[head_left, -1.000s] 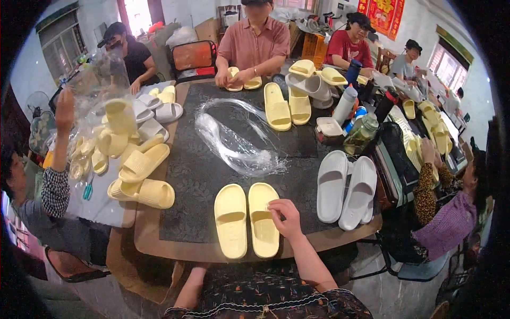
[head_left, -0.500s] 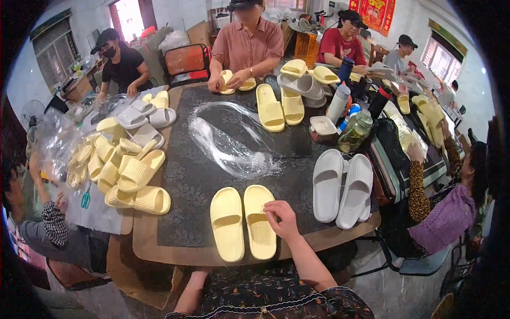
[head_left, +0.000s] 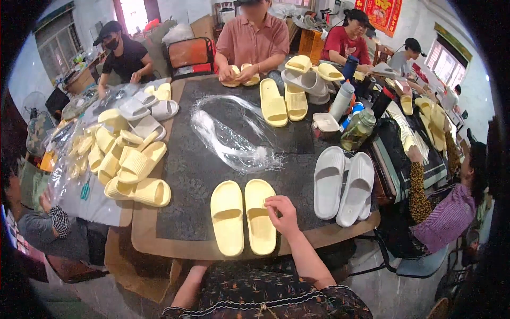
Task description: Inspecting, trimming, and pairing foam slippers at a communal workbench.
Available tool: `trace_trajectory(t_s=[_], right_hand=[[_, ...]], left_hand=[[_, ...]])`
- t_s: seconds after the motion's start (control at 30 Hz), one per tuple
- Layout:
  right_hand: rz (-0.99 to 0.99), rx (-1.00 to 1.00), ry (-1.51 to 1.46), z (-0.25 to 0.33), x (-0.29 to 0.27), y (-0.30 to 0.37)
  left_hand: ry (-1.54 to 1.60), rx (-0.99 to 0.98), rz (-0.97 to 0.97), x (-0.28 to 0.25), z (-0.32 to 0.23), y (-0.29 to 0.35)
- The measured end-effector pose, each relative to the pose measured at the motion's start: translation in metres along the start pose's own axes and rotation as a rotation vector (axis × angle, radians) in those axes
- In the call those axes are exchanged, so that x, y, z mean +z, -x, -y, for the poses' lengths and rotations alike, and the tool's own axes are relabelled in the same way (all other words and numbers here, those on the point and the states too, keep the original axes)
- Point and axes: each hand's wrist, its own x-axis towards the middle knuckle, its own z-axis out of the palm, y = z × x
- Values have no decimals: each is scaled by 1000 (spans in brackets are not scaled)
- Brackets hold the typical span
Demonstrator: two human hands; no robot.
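Observation:
A pair of yellow slide slippers lies side by side at the near edge of the table, the left slipper [head_left: 228, 240] and the right slipper [head_left: 260, 240] with open toes pointing away from me. My right hand [head_left: 282, 215] is over the right slipper's strap, thumb and forefinger pinched together at its upper edge. Whatever the fingertips hold there is too small to make out. Of my left arm only the forearm [head_left: 190, 286] shows, low at the table's front edge; the hand itself is hidden. Nothing touches the left slipper except the table.
Crumpled clear plastic [head_left: 228, 141] lies mid-table. Grey slippers [head_left: 353, 189] are at right, behind them a lidded box [head_left: 325, 123] and bottles [head_left: 358, 130]. A heap of yellow slippers [head_left: 138, 165] and teal snips [head_left: 85, 190] lie left. Several people work around; one opposite handles yellow slippers [head_left: 248, 74].
My right hand stays pinched at the right slipper's strap with hardly any movement. The view has shifted slightly. Across the table, the person's hands have brought two yellow slippers closer together.

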Motion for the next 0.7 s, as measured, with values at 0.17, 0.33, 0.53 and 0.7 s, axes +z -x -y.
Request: trace_trajectory(t_s=[0.17, 0.33, 0.53, 0.7], right_hand=[[3, 0, -2, 1, -1, -2], [2, -15, -2, 3, 0, -2], [1, 17, -22, 0, 0, 3], [-3, 27, -28, 1, 2, 2]], left_hand=[[1, -35, -23, 10, 3, 19], [-3, -27, -60, 15, 5, 11], [-14, 20, -90, 14, 8, -19], [-32, 51, -87, 9, 13, -33]])
